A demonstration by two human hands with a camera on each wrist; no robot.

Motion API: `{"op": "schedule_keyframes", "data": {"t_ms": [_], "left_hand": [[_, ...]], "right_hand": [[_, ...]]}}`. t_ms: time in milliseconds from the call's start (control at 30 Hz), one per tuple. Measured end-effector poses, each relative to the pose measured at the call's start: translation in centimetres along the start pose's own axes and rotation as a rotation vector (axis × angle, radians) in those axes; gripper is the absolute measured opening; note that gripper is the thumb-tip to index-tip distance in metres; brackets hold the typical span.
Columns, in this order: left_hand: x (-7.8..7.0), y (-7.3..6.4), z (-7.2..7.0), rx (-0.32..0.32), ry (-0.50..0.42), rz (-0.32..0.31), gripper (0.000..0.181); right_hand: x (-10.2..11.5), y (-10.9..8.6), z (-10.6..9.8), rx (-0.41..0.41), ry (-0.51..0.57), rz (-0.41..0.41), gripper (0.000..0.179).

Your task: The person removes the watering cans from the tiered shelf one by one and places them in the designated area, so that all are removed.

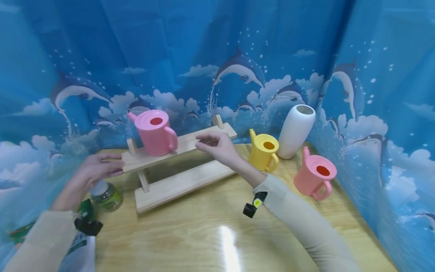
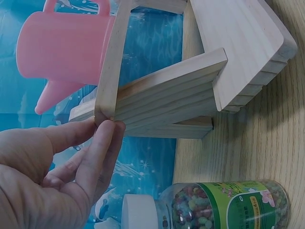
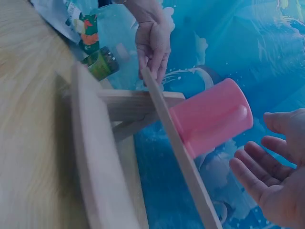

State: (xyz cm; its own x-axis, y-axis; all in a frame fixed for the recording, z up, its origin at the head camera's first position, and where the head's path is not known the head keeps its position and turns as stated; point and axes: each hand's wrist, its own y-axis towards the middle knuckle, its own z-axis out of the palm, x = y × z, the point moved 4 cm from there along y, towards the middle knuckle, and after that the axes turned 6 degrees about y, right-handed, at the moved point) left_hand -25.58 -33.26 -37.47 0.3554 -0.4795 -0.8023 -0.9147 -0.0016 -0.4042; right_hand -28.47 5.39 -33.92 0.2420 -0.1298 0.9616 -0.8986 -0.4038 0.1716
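Observation:
A two-tier wooden shelf point(image 1: 187, 185) stands on the table, with a pink watering can point(image 1: 154, 136) upright on the left part of its upper board. My left hand point(image 1: 98, 170) pinches the left end of that board between thumb and fingers, seen closely in the left wrist view. Over the board's right half hovers my right hand point(image 1: 217, 145), to the right of the can's handle. Its fingers point(image 3: 259, 167) are spread loosely and hold nothing; in the right wrist view a gap shows between them and the can.
Right of the shelf stand a yellow watering can point(image 1: 261, 153), a white vase point(image 1: 295, 132) and a second pink watering can point(image 1: 314, 175). A jar of colored pebbles point(image 2: 228, 205) and a printed bag point(image 1: 79, 251) lie near my left arm. A dolphin-print curtain point(image 1: 190, 49) hangs behind.

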Motion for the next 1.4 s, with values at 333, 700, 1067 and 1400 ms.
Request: {"op": "schedule_keyframes", "data": {"t_ms": [333,700,1067,1400], "left_hand": [[0.2,0.0,-0.1,0.006,-0.010,0.005,0.072],[0.0,-0.2,0.0,-0.004,0.016,-0.016,0.072],[0.2,0.1,0.1,0.002,0.024,-0.009,0.069],[0.2,0.1,0.1,0.003,0.053,-0.004,0.070]], "right_hand": [[1.7,5.5,4.8,0.019,-0.099,0.006,0.043],[2.8,6.7,5.4,0.101,-0.203,0.060,0.032],[1.9,2.4,0.8,0.065,-0.206,0.082,0.022],[0.8,-3.8,-5.1,-0.037,-0.150,0.084,0.022]]}}
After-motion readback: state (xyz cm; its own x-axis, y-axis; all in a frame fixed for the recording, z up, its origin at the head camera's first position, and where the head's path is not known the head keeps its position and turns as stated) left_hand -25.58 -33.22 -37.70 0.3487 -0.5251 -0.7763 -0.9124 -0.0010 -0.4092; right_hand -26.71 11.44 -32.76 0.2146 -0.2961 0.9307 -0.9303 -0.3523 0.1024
